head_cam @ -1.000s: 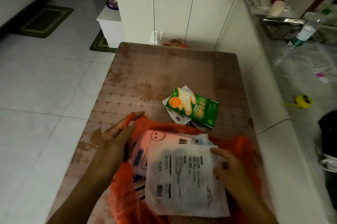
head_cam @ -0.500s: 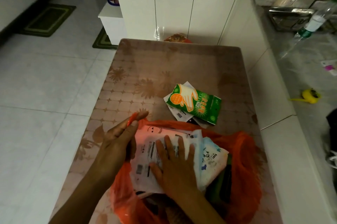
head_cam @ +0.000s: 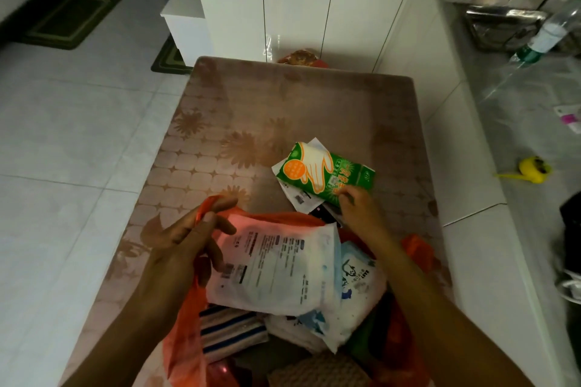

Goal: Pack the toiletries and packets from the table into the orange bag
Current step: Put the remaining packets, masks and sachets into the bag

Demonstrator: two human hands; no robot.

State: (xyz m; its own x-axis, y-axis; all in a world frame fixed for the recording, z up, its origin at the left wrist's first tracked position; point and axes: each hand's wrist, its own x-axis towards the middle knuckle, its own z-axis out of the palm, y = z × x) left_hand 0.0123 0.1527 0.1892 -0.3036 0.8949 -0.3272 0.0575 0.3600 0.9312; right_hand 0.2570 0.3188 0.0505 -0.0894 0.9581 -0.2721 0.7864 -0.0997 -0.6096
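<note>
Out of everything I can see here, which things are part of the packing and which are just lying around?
Part of the packing:
- orange plastic bag, its rim held by the left hand
- large white printed packet lying in the bag
- green and white glove packet on the table, right hand reaching it
- white packets beneath it

Lying about:
- yellow tape measure
- clear plastic bottle
- green floor mat

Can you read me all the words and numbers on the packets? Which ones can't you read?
"BABY": on the pale blue-and-white pack in the orange bag.
White packet on top of the bag: lines of small print and barcodes, too blurred to read.
Green glove packet on the table: orange circle and yellow characters, too blurred to read.
</note>
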